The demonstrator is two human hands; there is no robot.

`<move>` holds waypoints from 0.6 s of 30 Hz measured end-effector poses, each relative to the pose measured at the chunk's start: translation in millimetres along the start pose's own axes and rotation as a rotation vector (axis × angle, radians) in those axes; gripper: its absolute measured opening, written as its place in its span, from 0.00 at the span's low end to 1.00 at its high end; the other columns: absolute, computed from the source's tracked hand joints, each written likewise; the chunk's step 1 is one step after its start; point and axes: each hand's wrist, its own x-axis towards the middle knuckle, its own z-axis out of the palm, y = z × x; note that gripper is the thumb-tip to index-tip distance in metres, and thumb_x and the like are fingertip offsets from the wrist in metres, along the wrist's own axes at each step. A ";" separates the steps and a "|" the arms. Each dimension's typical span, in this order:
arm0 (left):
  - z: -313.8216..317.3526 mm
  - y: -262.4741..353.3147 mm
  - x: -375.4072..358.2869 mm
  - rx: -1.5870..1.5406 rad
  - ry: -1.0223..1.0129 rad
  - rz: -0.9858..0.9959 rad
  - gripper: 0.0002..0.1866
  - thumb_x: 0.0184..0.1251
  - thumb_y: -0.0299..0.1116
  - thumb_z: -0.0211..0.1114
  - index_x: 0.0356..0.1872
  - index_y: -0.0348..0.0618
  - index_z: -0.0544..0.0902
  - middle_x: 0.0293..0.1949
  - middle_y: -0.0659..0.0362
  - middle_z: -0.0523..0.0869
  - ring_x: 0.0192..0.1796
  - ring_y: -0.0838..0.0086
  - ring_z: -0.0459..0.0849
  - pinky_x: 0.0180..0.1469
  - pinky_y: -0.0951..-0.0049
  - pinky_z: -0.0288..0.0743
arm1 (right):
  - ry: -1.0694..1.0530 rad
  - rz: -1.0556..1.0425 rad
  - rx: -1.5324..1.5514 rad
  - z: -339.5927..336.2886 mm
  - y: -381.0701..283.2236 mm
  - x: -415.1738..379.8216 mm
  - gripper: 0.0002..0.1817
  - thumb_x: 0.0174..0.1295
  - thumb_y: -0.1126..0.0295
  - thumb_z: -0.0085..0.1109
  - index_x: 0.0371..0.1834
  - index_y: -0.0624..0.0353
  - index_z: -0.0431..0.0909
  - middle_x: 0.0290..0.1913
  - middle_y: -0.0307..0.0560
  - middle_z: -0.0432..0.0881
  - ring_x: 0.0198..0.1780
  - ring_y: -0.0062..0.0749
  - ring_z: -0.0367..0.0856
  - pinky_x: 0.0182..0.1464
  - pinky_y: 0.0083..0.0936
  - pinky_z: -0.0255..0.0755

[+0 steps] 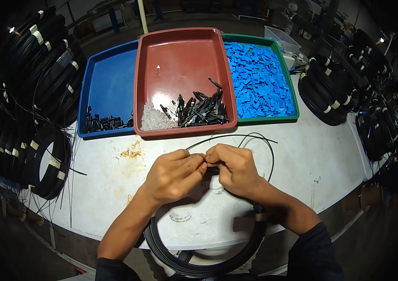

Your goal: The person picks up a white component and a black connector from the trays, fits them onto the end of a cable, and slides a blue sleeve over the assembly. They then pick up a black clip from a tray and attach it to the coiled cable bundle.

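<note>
My left hand [174, 177] and my right hand [234, 169] meet over the white table, fingertips pinched together. Whatever lies between the fingers is too small and covered to make out. A dark piece shows just under the fingertips. Below my hands hangs a coil of black cable [208, 270], bound with a light tape band [260, 217] on its right side, and it reaches past the table's front edge. Behind my hands, a loose black cable [227, 136] curves across the table and loops down on the right toward the coil.
Three trays stand at the back: a blue tray [110, 75] with small black parts, a red tray [180, 61] with clear pieces and black connectors, and a green tray [293, 100] full of blue clips [260, 79]. Taped black cable coils [47, 161] stack left and right.
</note>
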 end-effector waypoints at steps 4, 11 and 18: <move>-7.5 -5.8 -1.9 0.174 -0.041 0.217 0.08 0.43 0.22 0.71 0.28 0.31 0.85 0.38 0.44 0.90 0.40 0.64 0.90 0.39 0.67 0.86 | -0.086 0.211 0.251 -5.1 1.2 10.8 0.10 0.54 0.94 0.50 0.33 0.72 0.77 0.34 0.55 0.87 0.35 0.39 0.89 0.42 0.29 0.84; -4.0 3.5 1.9 -0.172 0.050 -0.265 0.05 0.53 0.20 0.77 0.31 0.34 0.89 0.34 0.49 0.93 0.32 0.64 0.92 0.35 0.70 0.86 | -0.059 -0.314 -0.150 -15.4 8.4 11.1 0.08 0.54 0.83 0.63 0.36 0.66 0.76 0.38 0.52 0.84 0.37 0.45 0.85 0.39 0.35 0.80; -3.4 4.8 1.2 -0.278 -0.028 -0.460 0.08 0.48 0.19 0.75 0.32 0.33 0.89 0.36 0.49 0.93 0.35 0.65 0.91 0.38 0.70 0.85 | -0.081 -0.287 -0.304 -7.5 -3.6 6.6 0.07 0.51 0.84 0.61 0.31 0.66 0.73 0.37 0.56 0.83 0.35 0.47 0.84 0.37 0.36 0.77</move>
